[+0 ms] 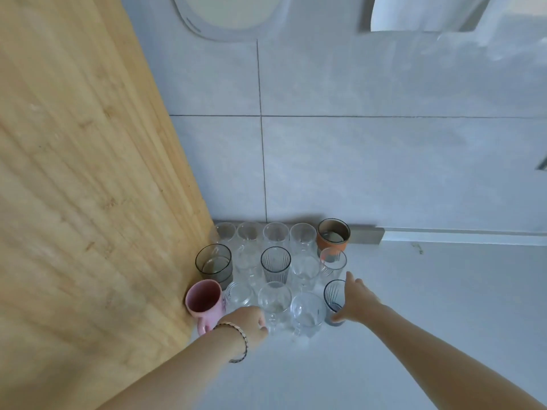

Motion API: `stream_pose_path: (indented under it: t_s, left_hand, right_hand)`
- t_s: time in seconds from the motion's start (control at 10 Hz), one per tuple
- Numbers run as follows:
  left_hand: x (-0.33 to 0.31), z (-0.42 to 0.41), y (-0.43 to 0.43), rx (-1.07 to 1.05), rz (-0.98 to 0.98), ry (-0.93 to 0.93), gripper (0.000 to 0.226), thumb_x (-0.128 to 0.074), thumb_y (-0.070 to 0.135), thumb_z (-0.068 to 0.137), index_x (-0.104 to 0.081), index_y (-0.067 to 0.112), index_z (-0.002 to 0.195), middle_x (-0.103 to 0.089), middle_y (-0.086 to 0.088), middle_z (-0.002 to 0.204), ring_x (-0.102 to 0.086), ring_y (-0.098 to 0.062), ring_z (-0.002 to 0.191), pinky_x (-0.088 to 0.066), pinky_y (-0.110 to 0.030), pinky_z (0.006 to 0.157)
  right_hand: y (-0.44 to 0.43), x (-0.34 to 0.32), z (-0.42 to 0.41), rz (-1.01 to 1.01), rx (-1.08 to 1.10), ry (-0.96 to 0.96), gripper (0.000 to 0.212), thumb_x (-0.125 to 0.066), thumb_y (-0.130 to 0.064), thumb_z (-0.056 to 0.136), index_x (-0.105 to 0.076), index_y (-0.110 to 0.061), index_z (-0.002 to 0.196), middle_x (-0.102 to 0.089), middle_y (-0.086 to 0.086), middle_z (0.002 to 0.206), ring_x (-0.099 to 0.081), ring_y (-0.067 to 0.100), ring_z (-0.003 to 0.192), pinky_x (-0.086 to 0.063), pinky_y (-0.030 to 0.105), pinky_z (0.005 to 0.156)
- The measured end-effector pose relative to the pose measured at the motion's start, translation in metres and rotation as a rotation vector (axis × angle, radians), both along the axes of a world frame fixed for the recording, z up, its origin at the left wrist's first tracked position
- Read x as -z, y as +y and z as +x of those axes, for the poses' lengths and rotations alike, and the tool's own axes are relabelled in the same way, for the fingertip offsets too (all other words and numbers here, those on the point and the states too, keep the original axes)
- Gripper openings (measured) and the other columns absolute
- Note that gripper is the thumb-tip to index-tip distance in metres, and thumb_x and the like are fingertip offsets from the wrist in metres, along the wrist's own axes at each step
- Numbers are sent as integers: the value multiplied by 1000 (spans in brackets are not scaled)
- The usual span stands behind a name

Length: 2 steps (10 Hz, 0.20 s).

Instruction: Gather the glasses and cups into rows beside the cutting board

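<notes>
Where the wooden cutting board [74, 173] edges the white counter [414, 306], three rows of five stand: one pink mug [204, 301], eleven clear glasses, two dark ribbed, one orange-banded. Left hand [247, 321] curls at a clear glass [273, 300], grip unclear; right hand [355, 300] holds a dark ribbed glass [333, 294].

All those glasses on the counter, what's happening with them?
A person is lining up glasses and cups in rows beside the wooden cutting board. The left hand rests at the near row, next to the pink mug. The right hand is against the dark ribbed glass at that row's right end. Three rows already stand close together on the counter.
</notes>
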State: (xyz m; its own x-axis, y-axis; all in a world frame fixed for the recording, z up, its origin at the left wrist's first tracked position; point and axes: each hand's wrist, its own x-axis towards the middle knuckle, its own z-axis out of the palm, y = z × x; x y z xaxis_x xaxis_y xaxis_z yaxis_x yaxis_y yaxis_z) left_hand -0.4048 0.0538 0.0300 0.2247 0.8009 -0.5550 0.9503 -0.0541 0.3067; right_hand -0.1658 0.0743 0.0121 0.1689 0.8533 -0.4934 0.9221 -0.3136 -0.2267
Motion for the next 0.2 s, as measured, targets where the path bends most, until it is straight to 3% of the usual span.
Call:
stream_pose_path:
  t_s: [0.1,0.2]
  left_hand:
    - [-15,15,6,39,2,26,19,-44,19,87,-48,22,69,-49,-1,85,-46,-19,80,-37,-26,73]
    - [-30,34,10,67,-20,27,25,-44,18,87,-48,9,64,-45,-3,66,-46,-22,67,-37,-26,63]
  right_hand:
    - [-17,-13,6,-23,-4,-20,92,-79,-34,67,-24,-8,137,-46,9,131,-50,25,121,-45,33,93]
    - [-30,-26,14,-105,-44,-83,73,-74,-24,75,-35,-11,136,-51,7,132,-52,23,121,-45,31,93]
